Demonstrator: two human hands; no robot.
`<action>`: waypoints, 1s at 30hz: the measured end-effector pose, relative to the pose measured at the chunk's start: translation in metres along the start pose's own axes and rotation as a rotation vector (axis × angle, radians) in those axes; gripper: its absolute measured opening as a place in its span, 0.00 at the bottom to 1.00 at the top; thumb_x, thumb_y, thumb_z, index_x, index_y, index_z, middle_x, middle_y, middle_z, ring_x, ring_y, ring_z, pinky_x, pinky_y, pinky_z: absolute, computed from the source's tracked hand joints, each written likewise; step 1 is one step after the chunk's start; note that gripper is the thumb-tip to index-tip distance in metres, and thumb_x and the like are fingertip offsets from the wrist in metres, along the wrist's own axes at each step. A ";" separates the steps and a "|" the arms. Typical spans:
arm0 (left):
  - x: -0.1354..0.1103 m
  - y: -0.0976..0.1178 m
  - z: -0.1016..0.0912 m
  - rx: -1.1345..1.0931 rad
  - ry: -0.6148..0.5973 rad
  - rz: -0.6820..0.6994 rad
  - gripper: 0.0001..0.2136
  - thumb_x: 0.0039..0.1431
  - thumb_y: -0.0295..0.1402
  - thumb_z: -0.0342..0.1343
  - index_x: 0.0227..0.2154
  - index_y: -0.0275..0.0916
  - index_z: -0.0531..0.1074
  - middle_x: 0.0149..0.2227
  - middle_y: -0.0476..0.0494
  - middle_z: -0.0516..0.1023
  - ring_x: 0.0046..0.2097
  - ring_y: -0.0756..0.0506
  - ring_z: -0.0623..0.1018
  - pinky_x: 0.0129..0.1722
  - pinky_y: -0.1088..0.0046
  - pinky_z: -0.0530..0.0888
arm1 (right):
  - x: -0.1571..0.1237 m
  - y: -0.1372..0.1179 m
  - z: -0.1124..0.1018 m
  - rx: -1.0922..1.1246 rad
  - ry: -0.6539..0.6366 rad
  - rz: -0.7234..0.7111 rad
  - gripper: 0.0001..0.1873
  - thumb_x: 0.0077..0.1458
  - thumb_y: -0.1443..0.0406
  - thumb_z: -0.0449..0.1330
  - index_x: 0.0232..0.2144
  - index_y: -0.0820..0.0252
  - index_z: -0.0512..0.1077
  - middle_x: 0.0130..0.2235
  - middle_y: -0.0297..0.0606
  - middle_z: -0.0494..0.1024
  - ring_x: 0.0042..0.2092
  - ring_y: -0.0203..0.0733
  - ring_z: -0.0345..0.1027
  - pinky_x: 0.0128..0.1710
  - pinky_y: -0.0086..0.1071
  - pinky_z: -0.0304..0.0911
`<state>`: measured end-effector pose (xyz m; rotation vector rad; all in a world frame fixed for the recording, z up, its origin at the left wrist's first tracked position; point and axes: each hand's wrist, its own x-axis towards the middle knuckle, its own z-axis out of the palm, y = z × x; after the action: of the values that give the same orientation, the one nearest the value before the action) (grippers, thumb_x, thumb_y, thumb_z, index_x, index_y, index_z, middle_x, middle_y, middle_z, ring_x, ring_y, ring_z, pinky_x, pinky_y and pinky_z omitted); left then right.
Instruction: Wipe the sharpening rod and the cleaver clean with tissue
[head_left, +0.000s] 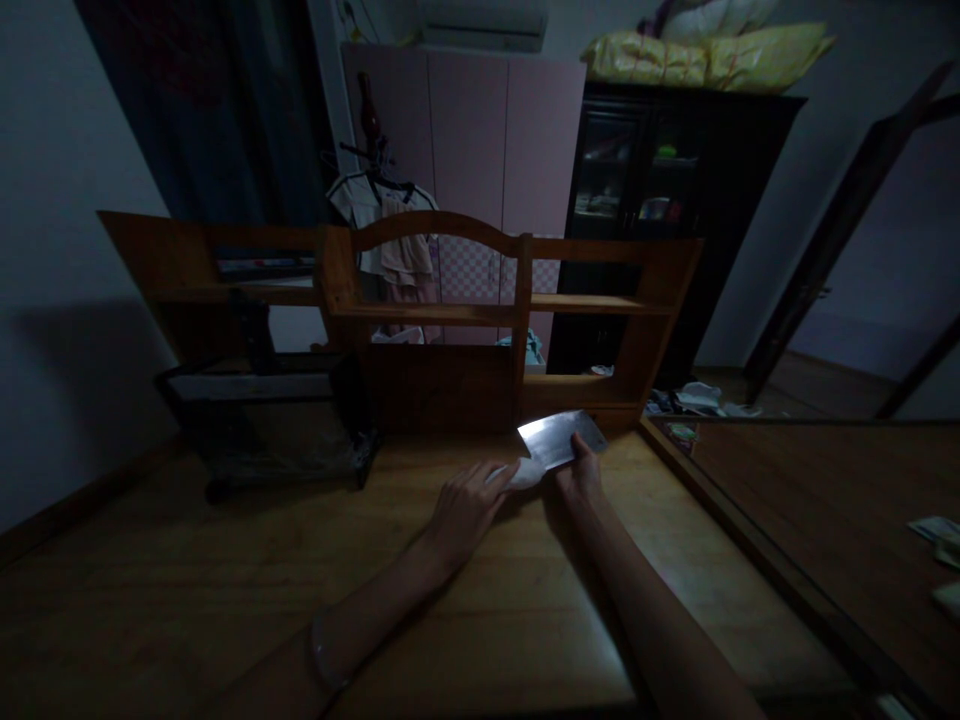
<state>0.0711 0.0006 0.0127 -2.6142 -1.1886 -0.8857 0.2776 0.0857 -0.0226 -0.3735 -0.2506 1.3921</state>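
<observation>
My right hand (581, 480) grips a broad, shiny metal cleaver blade (551, 438), with the thumb lying on its upper face. The blade is held above the wooden desk top, tilted so that it catches the light. My left hand (469, 500) is closed on a soft-looking white cloth or tissue (527, 473), which meets the blade's lower left edge. Any handle on the blade is hidden or too dark to make out. A bracelet (321, 645) circles my left wrist.
The pale wooden desk top (465, 620) lies under both arms. Behind it rises a wooden shelf unit (427, 315). A dark-framed monitor-like panel (262, 430) stands at the left. The desk's raised right edge (720, 510) borders the wooden floor, where scattered items (697, 397) lie farther back.
</observation>
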 end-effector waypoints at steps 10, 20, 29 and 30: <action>0.000 -0.001 -0.003 0.127 -0.031 0.045 0.26 0.59 0.28 0.52 0.59 0.47 0.56 0.43 0.43 0.72 0.41 0.45 0.73 0.40 0.68 0.70 | 0.000 0.000 -0.001 -0.021 -0.008 0.013 0.11 0.59 0.66 0.50 0.39 0.61 0.72 0.38 0.36 0.81 0.39 0.39 0.75 0.43 0.33 0.70; 0.002 0.000 -0.001 0.111 0.004 0.009 0.17 0.63 0.39 0.48 0.53 0.42 0.65 0.41 0.42 0.73 0.38 0.46 0.74 0.36 0.71 0.70 | 0.011 0.004 -0.013 -0.048 -0.055 0.046 0.12 0.58 0.60 0.52 0.40 0.59 0.71 0.38 0.35 0.80 0.39 0.39 0.75 0.44 0.35 0.69; 0.002 0.001 -0.002 0.026 0.005 -0.005 0.15 0.63 0.38 0.48 0.51 0.40 0.65 0.47 0.41 0.71 0.46 0.44 0.72 0.44 0.67 0.71 | 0.008 0.005 -0.009 -0.075 -0.053 0.032 0.11 0.58 0.60 0.53 0.38 0.60 0.71 0.37 0.35 0.81 0.37 0.39 0.75 0.42 0.34 0.70; 0.002 0.001 -0.001 0.018 -0.003 -0.010 0.15 0.63 0.37 0.48 0.51 0.40 0.64 0.47 0.41 0.71 0.46 0.44 0.72 0.44 0.67 0.71 | 0.007 0.006 -0.008 -0.079 -0.050 0.032 0.11 0.58 0.60 0.54 0.38 0.60 0.71 0.37 0.35 0.81 0.37 0.39 0.75 0.42 0.34 0.70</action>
<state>0.0724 0.0011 0.0143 -2.5983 -1.2059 -0.8688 0.2770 0.0927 -0.0327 -0.4103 -0.3427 1.4271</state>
